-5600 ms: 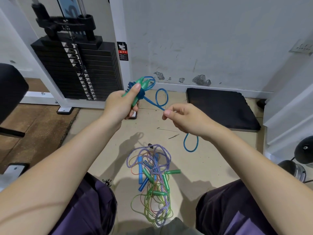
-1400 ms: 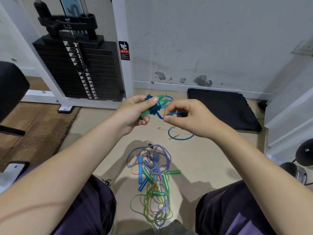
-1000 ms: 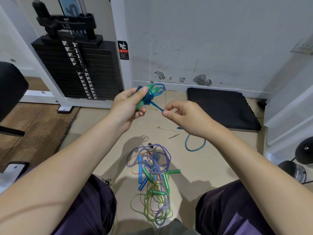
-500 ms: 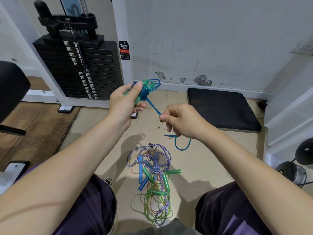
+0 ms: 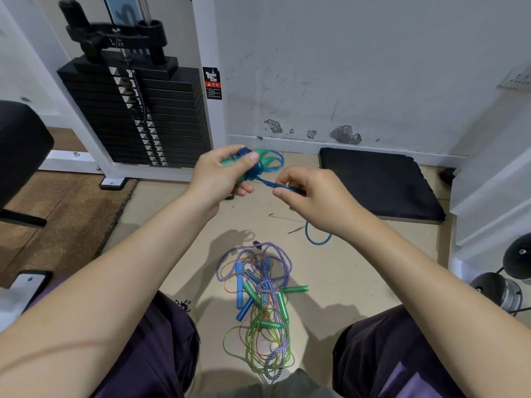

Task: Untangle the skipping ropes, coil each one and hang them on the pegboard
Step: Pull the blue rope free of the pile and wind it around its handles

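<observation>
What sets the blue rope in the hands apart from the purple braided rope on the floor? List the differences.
1. The blue rope is a smooth plastic cord; the purple braided rope is twisted and striped.
2. The blue rope is held up, gripped by the left hand and pinched by the right hand; the purple braided rope lies on the floor.
3. The blue rope is wound round its green handles; the purple braided rope is knotted into the tangled pile.

Both are skipping ropes.

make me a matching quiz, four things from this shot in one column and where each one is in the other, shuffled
Things:
1. blue rope
2. rope tangle
3. black mat
4. weight stack

Places:
A. flat on the floor by the wall, right
B. between the hands
C. in the white frame, upper left
D. on the floor between the knees

Pairs: 1-B, 2-D, 3-A, 4-C
</observation>
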Available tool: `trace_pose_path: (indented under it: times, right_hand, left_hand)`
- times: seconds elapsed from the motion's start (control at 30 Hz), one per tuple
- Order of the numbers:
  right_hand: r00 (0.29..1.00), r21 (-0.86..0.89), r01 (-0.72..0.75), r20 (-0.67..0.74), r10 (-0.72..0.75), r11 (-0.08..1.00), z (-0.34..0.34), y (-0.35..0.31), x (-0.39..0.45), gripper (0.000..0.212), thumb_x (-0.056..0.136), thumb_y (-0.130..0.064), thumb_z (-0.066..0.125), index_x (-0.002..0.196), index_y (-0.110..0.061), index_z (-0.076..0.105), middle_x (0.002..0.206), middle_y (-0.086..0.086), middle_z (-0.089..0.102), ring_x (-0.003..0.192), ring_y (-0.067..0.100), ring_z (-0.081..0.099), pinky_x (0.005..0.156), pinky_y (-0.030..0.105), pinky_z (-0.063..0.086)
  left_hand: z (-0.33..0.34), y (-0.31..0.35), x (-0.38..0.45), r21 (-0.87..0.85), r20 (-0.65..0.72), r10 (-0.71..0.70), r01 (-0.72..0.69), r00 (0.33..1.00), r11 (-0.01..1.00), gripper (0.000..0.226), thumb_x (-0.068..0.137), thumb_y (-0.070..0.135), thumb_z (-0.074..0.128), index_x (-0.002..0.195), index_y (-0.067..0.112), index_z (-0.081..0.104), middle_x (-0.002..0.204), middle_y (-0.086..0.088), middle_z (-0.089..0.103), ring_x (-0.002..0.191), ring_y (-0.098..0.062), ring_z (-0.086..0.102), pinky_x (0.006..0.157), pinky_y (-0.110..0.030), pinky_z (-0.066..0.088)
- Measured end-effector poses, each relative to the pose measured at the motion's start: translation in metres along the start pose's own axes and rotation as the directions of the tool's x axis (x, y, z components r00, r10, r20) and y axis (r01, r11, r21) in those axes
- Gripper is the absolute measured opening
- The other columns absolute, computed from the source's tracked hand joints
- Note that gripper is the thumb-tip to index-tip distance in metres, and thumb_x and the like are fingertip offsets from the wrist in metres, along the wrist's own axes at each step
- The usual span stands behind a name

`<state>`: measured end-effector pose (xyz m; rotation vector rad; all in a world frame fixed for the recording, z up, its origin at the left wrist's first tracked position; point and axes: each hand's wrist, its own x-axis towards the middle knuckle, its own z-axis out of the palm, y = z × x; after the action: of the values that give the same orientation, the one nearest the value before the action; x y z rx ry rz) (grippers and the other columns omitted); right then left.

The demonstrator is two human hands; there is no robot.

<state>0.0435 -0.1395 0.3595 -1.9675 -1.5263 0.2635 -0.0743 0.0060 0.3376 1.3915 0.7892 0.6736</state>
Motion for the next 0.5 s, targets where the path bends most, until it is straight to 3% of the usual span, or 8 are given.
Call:
trace_pose_path:
  times: [0.1, 0.2, 0.37, 0.5]
  right_hand:
    - [0.996, -0.001, 0.067, -0.050, -0.067, 0.998, -0.010, 0.005, 0.000, 0.010, 0.088, -0.016, 0.070, 0.095, -0.010, 0.074, 0.081, -0.001, 0.062, 0.075, 0.017, 0.054, 0.070, 0.029, 0.042]
    - [0.995, 0.014, 0.083, -0.051, -0.082, 0.996, -0.014, 0.008, 0.001, 0.008, 0.087, -0.012, 0.071, 0.094, -0.009, 0.074, 0.084, 0.002, 0.062, 0.078, 0.019, 0.053, 0.069, 0.023, 0.039]
    - [0.999, 0.089, 0.044, -0.026, -0.042, 0.995, -0.015, 0.011, 0.002, 0.007, 0.089, -0.013, 0.069, 0.092, -0.008, 0.072, 0.091, 0.008, 0.065, 0.086, 0.024, 0.057, 0.077, 0.033, 0.044]
    - [1.000, 0.176, -0.016, -0.004, 0.017, 0.984, -0.014, 0.013, 0.001, 0.007, 0.088, -0.015, 0.071, 0.088, -0.008, 0.071, 0.080, -0.003, 0.063, 0.074, 0.010, 0.055, 0.068, 0.022, 0.043]
  left_hand:
    - [-0.002, 0.000, -0.004, 0.126, 0.226, -0.155, 0.129, 0.962, 0.984, 0.036, 0.088, 0.021, 0.074, 0.122, 0.014, 0.066, 0.084, -0.011, 0.070, 0.046, -0.013, 0.059, 0.047, -0.020, 0.051]
    - [-0.003, 0.001, -0.006, 0.198, 0.374, -0.200, 0.133, 0.906, 0.971, 0.034, 0.087, 0.023, 0.074, 0.121, 0.018, 0.068, 0.080, -0.005, 0.071, 0.053, -0.016, 0.060, 0.050, -0.021, 0.051]
    - [-0.001, 0.003, -0.012, 0.202, 0.498, -0.238, 0.156, 0.834, 0.967, 0.049, 0.071, 0.029, 0.078, 0.117, 0.020, 0.068, 0.076, -0.001, 0.073, 0.053, -0.016, 0.061, 0.051, -0.021, 0.050]
    - [-0.002, 0.005, -0.013, 0.211, 0.544, -0.242, 0.148, 0.803, 0.966, 0.050, 0.065, 0.024, 0.082, 0.113, 0.019, 0.070, 0.081, -0.005, 0.072, 0.054, -0.019, 0.062, 0.052, -0.023, 0.051]
